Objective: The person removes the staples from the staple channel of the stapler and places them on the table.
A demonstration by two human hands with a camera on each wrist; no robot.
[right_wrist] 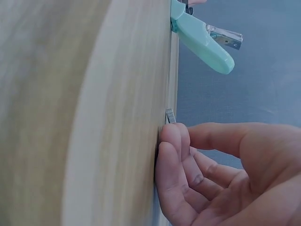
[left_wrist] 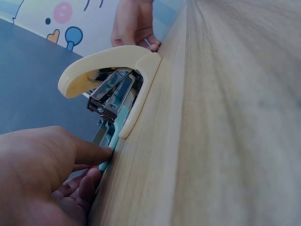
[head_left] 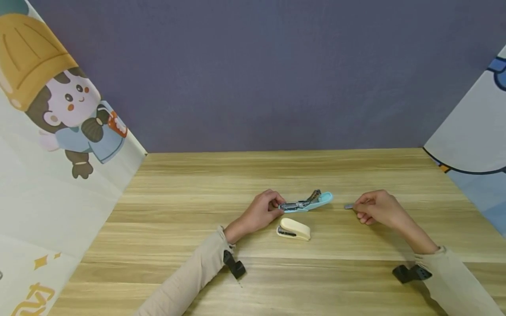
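A light teal stapler (head_left: 326, 198) lies opened out flat on the wooden table, its metal parts exposed and one metal piece tilted up. At its left end my left hand (head_left: 258, 213) pinches it between thumb and fingers; the left wrist view shows the thumb on the teal base (left_wrist: 109, 158). To the right, apart from the stapler, my right hand (head_left: 380, 209) pinches a short grey strip of staples (head_left: 348, 206) close to the tabletop. Most of the strip (right_wrist: 170, 115) is covered by the fingertips in the right wrist view.
A cream stapler (head_left: 297, 228) stands on the table (head_left: 197, 184) just in front of the teal one, near my left hand. A dark wall (head_left: 276, 79) rises behind the table's far edge. Panels with cartoon prints stand at the left and right.
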